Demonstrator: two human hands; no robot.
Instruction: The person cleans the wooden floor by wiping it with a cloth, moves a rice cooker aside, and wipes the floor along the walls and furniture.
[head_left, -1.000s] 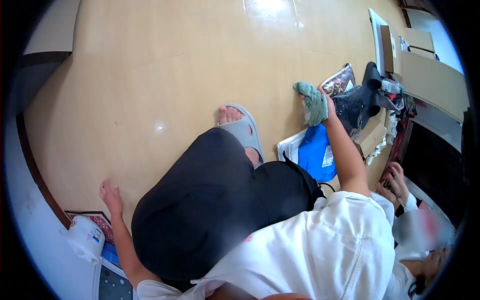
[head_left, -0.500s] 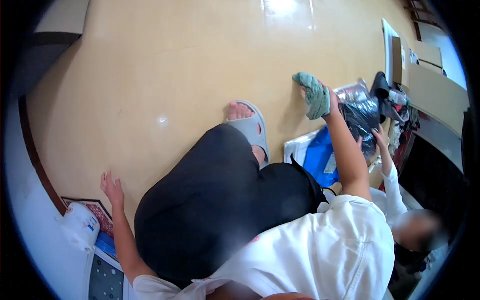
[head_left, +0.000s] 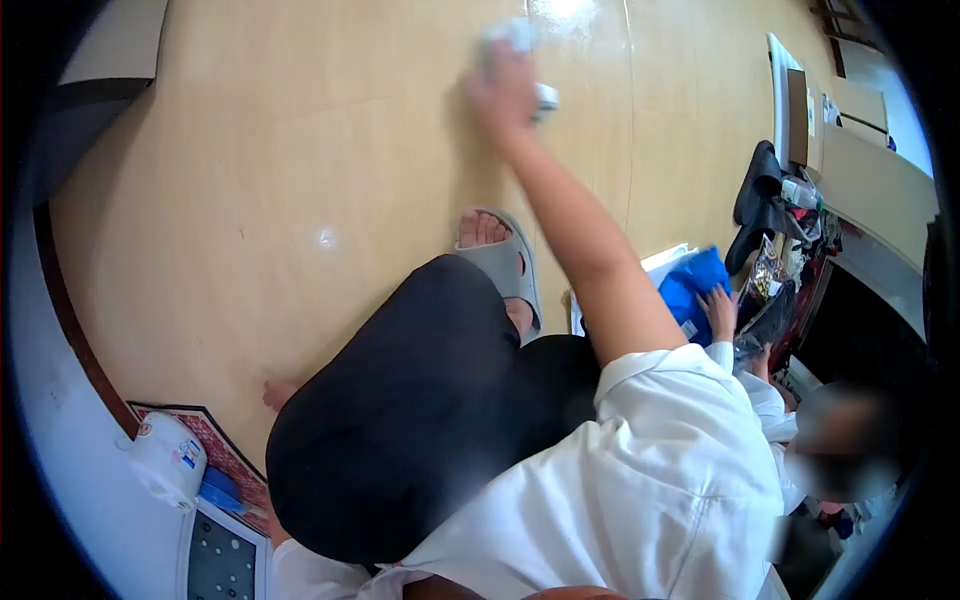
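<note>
My right hand (head_left: 505, 90), smeared by motion, is closed on a pale green cloth (head_left: 514, 38) on the wooden floor (head_left: 380, 140), ahead of my foot. Parts of the cloth stick out on both sides of the hand. My left hand (head_left: 279, 394) is by the floor at the left, half hidden behind my knee in black trousers (head_left: 400, 400); the fingers that show look apart and hold nothing. A grey slipper (head_left: 497, 262) is on my foot, between the two hands.
A person (head_left: 755, 385) at the right has a hand (head_left: 719, 312) on a blue package (head_left: 692, 290). Black slippers (head_left: 757, 190), a cardboard box (head_left: 798, 115) and plastic bags stand beyond. At the lower left are a white roll pack (head_left: 170, 460) and a red patterned mat (head_left: 225, 445).
My right hand has swept forward and left with the cloth, away from the packages. My left hand has drawn in behind my knee. The other person has shifted the black and blue packages.
</note>
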